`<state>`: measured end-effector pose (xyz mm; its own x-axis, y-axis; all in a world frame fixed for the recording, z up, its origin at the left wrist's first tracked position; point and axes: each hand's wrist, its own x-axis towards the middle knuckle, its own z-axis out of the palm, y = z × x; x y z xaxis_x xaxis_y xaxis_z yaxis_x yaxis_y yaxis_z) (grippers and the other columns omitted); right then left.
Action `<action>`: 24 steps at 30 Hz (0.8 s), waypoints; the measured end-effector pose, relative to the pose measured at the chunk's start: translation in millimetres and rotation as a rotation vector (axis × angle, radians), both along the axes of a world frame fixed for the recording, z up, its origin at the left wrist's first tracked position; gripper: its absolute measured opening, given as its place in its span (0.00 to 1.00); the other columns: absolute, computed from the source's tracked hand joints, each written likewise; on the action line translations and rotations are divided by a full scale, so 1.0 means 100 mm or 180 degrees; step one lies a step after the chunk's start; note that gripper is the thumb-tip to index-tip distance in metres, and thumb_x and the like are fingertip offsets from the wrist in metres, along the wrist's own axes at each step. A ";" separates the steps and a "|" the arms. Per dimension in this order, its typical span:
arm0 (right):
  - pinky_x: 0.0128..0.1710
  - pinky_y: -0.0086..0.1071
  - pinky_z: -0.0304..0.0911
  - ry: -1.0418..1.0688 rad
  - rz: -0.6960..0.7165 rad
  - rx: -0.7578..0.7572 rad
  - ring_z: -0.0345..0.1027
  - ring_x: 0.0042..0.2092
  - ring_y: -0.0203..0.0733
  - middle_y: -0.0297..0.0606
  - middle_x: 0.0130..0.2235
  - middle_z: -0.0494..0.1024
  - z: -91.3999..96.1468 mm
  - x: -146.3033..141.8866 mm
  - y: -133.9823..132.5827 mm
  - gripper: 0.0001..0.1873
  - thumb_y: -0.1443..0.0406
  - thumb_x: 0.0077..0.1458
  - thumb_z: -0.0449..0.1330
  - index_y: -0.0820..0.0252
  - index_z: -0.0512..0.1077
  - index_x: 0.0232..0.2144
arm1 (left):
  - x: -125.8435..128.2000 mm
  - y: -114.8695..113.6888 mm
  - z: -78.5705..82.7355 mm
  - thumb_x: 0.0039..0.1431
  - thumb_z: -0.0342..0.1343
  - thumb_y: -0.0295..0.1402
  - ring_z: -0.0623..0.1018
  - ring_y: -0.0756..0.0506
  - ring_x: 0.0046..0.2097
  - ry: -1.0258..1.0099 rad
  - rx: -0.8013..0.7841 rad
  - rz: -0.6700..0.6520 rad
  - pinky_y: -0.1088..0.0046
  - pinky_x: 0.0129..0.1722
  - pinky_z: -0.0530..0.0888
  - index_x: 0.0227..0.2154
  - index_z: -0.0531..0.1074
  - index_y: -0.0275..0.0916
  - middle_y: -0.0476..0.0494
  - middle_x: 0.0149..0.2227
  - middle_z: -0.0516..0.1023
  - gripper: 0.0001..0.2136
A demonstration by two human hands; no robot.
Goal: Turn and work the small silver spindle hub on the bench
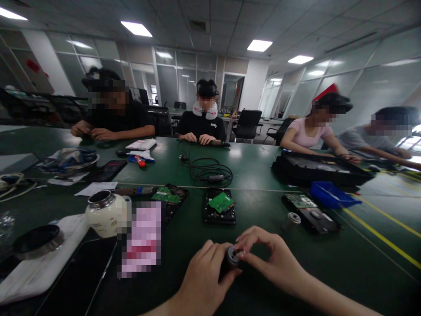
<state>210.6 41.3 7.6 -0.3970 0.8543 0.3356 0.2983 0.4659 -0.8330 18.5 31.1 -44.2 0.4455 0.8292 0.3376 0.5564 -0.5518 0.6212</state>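
My left hand point(204, 273) is closed around a small dark cylinder point(233, 256) with a grey ringed top, held upright near the table's front edge. Over that top, my right hand point(271, 254) has its thumb and fingertips pinched together; whatever they grip is too small to make out. A similar small cylinder point(291, 220) with a pale ringed top stands to the right. Just beyond my hands lies a black drive point(210, 218) with a loose green circuit board point(221, 202) on it. Farther right is another opened drive point(320, 220).
To the left are a cream jar point(107, 217), its dark round lid point(38, 241), a black phone-like slab point(75, 276) and a pink packet point(143, 232). A coiled black cable point(213, 175), blue bin point(332, 195) and black case point(315, 169) lie beyond. Several people sit around the table.
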 end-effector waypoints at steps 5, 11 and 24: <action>0.42 0.36 0.66 -0.0298 0.0039 0.0317 0.73 0.40 0.41 0.36 0.34 0.80 -0.02 -0.06 0.02 0.04 0.69 0.55 0.63 0.57 0.73 0.29 | -0.01 -0.01 -0.03 0.57 0.61 0.26 0.74 0.40 0.43 -0.0053 0.0058 -0.0014 0.59 0.43 0.74 0.45 0.69 0.41 0.45 0.44 0.77 0.13; 0.42 0.35 0.66 -0.0329 -0.0031 0.0469 0.73 0.39 0.40 0.35 0.35 0.79 0.01 -0.04 0.05 0.06 0.71 0.56 0.61 0.57 0.71 0.29 | -0.01 -0.01 -0.02 0.58 0.60 0.28 0.74 0.40 0.43 -0.0056 0.0101 -0.0005 0.61 0.43 0.74 0.46 0.69 0.40 0.44 0.43 0.77 0.13; 0.48 0.39 0.68 -0.0221 0.0053 0.0126 0.74 0.47 0.45 0.40 0.42 0.79 0.01 -0.06 0.04 0.07 0.69 0.52 0.65 0.57 0.73 0.35 | -0.01 -0.03 0.00 0.56 0.62 0.26 0.75 0.39 0.43 0.0006 0.0153 0.0073 0.57 0.45 0.73 0.45 0.69 0.40 0.44 0.43 0.78 0.14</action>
<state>205.1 45.7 8.1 -0.4346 0.8339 0.3401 0.3467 0.5035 -0.7914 17.7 28.4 -44.7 0.4272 0.8221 0.3764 0.5704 -0.5680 0.5933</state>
